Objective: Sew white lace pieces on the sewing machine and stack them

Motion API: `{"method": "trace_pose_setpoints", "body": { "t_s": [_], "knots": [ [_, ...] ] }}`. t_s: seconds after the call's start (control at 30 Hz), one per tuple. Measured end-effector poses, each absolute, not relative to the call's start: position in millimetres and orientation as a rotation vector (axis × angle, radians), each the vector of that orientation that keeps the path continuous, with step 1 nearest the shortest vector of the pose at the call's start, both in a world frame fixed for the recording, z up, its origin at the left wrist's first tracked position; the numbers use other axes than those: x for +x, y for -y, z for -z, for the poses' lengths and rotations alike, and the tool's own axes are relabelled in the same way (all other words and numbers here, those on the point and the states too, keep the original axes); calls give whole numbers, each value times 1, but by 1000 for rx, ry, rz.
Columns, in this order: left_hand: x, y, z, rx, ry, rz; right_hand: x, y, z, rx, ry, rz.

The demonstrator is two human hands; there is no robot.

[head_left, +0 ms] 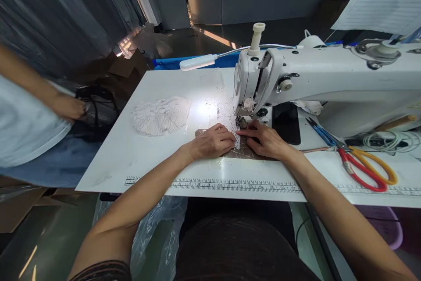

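My left hand (213, 142) lies on a brown patterned fabric piece (241, 153) just in front of the presser foot (242, 122) of a white sewing machine (329, 83), its fingers curled down and pressing. My right hand (265, 140) rests beside it on the same piece, fingers together, pointing left at a strip of white lace (234, 134) that runs between both hands to the needle. The lace continues behind the needle under the lamp glare.
A heap of white lace (161, 115) lies at the left of the white table (131, 158). Red and yellow scissors (365, 165) and blue snips (320, 132) lie at the right. Another person's arm (39, 92) reaches toward a dark bag at the far left.
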State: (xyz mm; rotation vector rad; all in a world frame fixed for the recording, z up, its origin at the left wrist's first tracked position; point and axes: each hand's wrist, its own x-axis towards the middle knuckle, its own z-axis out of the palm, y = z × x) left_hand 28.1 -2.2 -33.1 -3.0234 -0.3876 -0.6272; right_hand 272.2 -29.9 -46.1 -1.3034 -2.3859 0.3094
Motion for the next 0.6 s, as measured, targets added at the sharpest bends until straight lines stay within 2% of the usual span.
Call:
{"method": "trace_pose_setpoints", "body": {
  "t_s": [0.3,0.6],
  "knots": [
    [28,3,33,-2967,323,726,272,31,47,-1293,2369,-323],
    [30,6,30,-2873,335,650,271,34,46,-1299,2376,-295]
  ]
}}
